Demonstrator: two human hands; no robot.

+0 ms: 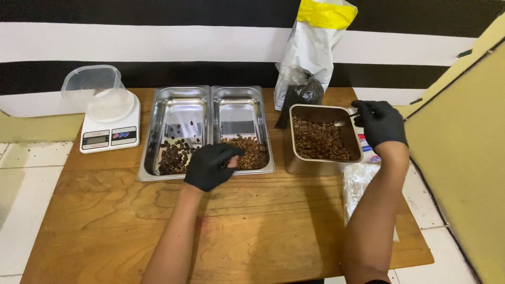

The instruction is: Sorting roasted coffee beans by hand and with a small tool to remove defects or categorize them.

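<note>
Both hands are gloved in black over a wooden table (252, 221). The left hand (211, 165) sits at the near rim of the right tray (239, 105), fingers curled narrow and pinched together over the beans (252, 152) heaped in that tray's near end; whether a bean sits between the fingertips, I cannot tell. Just to its left, touching side by side, lies the left tray (176, 108), with a darker heap of beans (173, 156) at its near end and a few loose ones further back.

Over to the right hand (380, 123), at the right rim of the deep steel pan (300, 163). Its fingers are closed around the handle of a spoon (344, 119), and the bowl of the spoon hangs over the far right part of the pan, above the layer of beans (321, 141) inside.

Behind the pan, at the far edge of the table, stands a white bag (313, 47) with a yellow top, and a dark plastic bag (302, 89) leans against it. At the far left corner there is a white scale (108, 131), with a clear tub (94, 87) resting on its plate. A clear plastic packet (357, 181) lies along the right edge, partly under the right forearm.
</note>
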